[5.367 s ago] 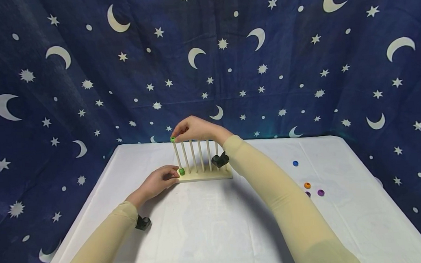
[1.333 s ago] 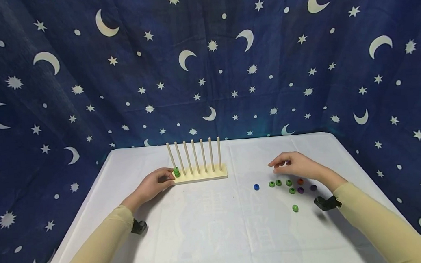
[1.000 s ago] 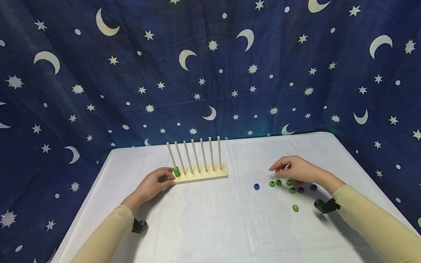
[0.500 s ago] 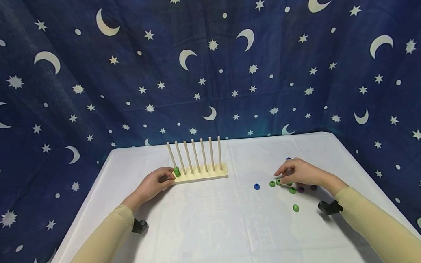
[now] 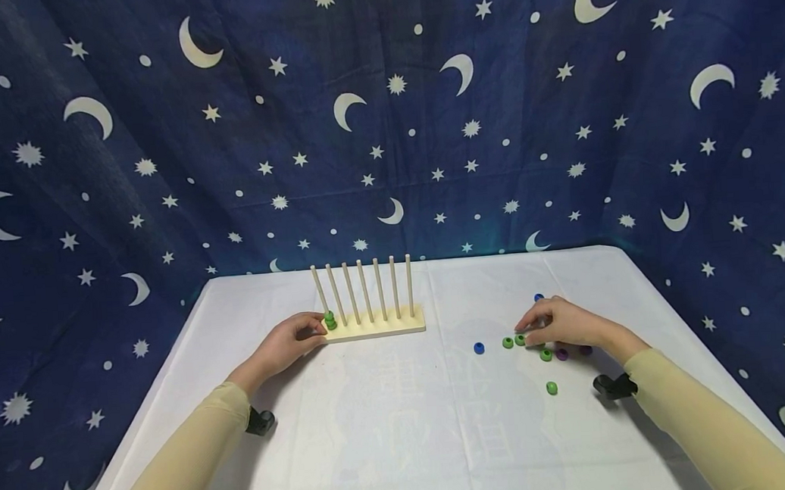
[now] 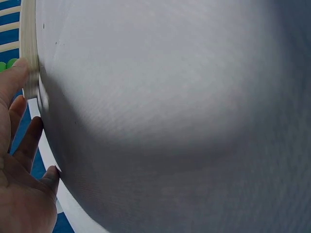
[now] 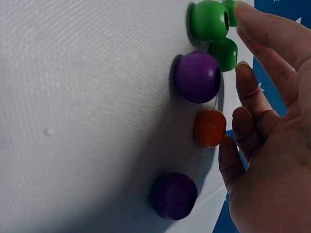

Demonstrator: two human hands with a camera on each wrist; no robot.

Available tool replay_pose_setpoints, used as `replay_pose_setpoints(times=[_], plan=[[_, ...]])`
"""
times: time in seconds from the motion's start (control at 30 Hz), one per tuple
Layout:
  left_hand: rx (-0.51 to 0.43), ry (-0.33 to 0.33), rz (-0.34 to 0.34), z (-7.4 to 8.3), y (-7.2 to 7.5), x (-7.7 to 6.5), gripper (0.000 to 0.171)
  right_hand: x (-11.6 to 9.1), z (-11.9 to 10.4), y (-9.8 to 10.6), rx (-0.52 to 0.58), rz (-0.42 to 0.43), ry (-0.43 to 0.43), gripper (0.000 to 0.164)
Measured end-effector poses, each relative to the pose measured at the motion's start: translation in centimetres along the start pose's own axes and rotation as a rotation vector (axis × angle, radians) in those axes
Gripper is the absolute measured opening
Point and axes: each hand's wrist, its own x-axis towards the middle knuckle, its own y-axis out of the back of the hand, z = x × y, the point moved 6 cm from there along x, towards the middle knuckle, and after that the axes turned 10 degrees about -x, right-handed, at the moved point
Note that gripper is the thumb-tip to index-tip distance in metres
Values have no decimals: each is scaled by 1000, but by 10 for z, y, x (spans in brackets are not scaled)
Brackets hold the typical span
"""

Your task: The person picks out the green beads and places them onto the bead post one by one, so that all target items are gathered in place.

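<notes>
My left hand [image 5: 289, 346] grips the left end of the wooden peg stand [image 5: 378, 327], thumb on its near edge. In the left wrist view the thumb lies against the base [image 6: 30, 48]. Two green beads [image 5: 330, 320] sit stacked low on the leftmost peg; the other pegs are bare. Over the loose beads on the right, my right hand [image 5: 562, 324] has its thumb and index fingertip around a green bead [image 5: 520, 339] on the cloth. The thumb partly covers that green bead [image 7: 230, 13] in the right wrist view; its other fingers are loosely bent.
Loose green beads [image 5: 546, 355], a purple bead [image 7: 198, 77], an orange bead [image 7: 210, 128] and a dark purple bead [image 7: 173, 196] lie beneath or near my right hand. One blue bead [image 5: 479, 348] is left of them, another blue bead [image 5: 539, 297] behind. A starry curtain [image 5: 384, 124] hangs behind the table.
Earlier my right hand was placing a green bead on the leftmost peg. It has since moved right and lowered to a loose green bead. My left hand stays at the stand.
</notes>
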Motion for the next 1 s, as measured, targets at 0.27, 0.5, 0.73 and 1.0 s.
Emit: replay_pose_setpoints(times=[0.27, 0.5, 0.73, 1.0], plan=[[-9, 17, -3, -1, 0, 0, 9, 2, 4, -3, 8, 1, -11, 27], [-2, 21, -3, 0, 0, 1, 9, 3, 10, -5, 9, 1, -44, 27], [-7, 22, -6, 0, 0, 1, 9, 4, 10, -7, -7, 4, -32, 28], [-17, 17, -6, 0, 0, 0, 9, 4, 8, -6, 12, 9, -4, 27]])
